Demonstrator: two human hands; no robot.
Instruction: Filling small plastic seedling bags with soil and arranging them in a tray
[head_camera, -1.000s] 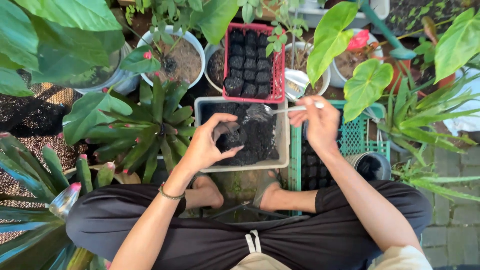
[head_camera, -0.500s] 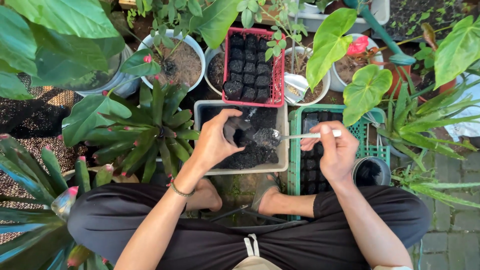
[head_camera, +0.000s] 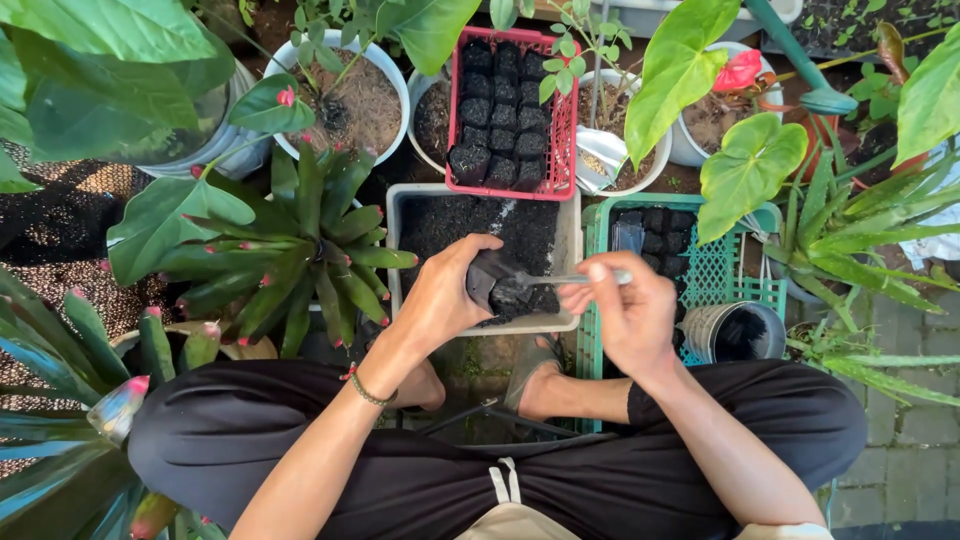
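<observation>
- Two crates flank my work: the red crate (head_camera: 510, 110) of filled pots at twelve o'clock, the green crate (head_camera: 700, 270) at three.
- My grey soil tray (head_camera: 480, 260) sits between, no longer being scooped from.
- My left hand (head_camera: 440, 295) fingers wrap the black pot (head_camera: 492, 280).
- My right hand (head_camera: 625, 315) fingers pinch the spoon (head_camera: 560, 280), now tipped into it; leaves crowd nine o'clock.

No packages, labels, signs, screens
</observation>
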